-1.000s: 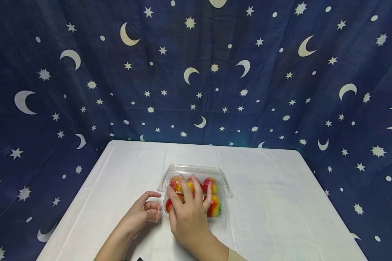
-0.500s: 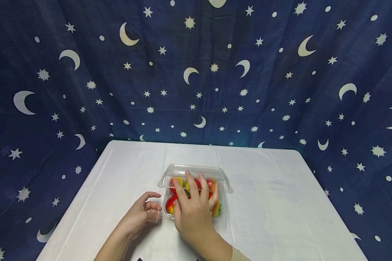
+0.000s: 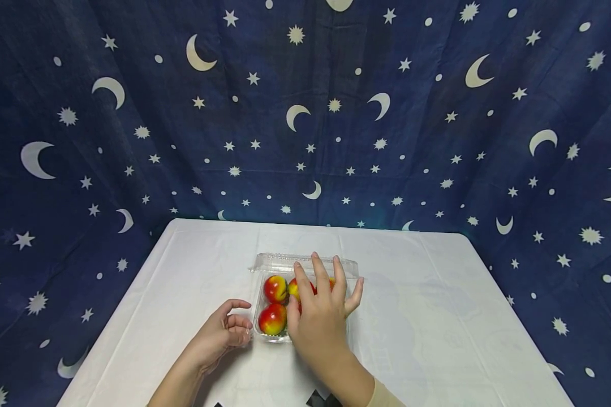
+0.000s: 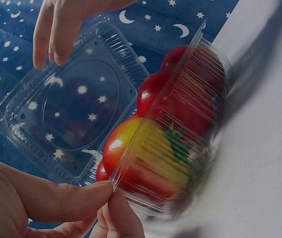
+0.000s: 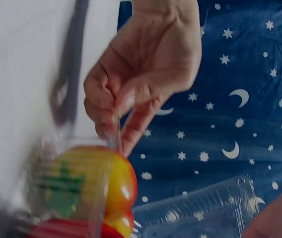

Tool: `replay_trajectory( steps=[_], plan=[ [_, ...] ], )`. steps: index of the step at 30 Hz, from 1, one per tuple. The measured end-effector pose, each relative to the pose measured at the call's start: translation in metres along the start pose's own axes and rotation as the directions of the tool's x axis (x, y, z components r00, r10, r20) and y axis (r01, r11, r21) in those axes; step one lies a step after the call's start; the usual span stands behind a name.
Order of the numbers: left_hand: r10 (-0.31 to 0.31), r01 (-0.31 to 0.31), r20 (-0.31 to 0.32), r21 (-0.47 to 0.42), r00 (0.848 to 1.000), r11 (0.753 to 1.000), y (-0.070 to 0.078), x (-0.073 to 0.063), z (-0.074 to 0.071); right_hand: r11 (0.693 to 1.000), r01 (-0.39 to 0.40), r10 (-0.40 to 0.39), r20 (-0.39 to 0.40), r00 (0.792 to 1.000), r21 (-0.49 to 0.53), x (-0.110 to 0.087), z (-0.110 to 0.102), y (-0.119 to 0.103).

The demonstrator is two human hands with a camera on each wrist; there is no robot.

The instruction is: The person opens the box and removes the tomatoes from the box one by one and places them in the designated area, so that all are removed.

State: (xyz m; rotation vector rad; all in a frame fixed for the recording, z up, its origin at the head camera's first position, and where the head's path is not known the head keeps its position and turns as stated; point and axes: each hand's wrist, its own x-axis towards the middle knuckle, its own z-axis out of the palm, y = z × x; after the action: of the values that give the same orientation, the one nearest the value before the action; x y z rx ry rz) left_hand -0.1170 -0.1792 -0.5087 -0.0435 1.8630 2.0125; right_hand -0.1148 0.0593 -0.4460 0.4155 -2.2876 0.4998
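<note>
A clear plastic clamshell box (image 3: pixel 272 339) stands on the table with its lid (image 4: pixel 76 104) swung up at the far side. In it lie several shiny red-and-yellow round fruits (image 3: pixel 272 319); green leaves show through the wall in both wrist views. My left hand (image 3: pixel 221 333) pinches the box's rim at the left, between thumb and fingers (image 4: pixel 86 201). Fingers spread, my right hand (image 3: pixel 321 322) is over the right half of the box and hides some fruits. Nothing shows in its grasp; whether its fingertips touch the lid, I cannot tell.
A white cloth covers the table (image 3: pixel 427 316). Behind and at the sides hangs a dark blue curtain (image 3: pixel 265 152) with moons and stars. A small black object (image 3: pixel 322 399) shows at the bottom edge beside the right forearm.
My right hand has moved right and slightly up, uncovering fruits on the left. The lid, which leaned over the back fruits, has tipped backward. My left hand has stayed at the rim.
</note>
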Motion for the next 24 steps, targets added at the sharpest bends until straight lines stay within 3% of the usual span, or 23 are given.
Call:
replay_trajectory(
  steps=[17, 24],
  plan=[
    [-0.005, 0.005, 0.005, -0.014, 1.000, 1.000, -0.001, 0.000, 0.000, 0.995, -0.104, 0.105, -0.047, 0.993, 0.008, 0.024, -0.010, 0.032],
    [-0.004, 0.004, 0.003, -0.016, 1.000, 1.000, 0.000, -0.001, 0.000, 0.984, -0.140, 0.149, -0.080, 0.986, 0.106, 0.032, -0.012, 0.050]
  ],
)
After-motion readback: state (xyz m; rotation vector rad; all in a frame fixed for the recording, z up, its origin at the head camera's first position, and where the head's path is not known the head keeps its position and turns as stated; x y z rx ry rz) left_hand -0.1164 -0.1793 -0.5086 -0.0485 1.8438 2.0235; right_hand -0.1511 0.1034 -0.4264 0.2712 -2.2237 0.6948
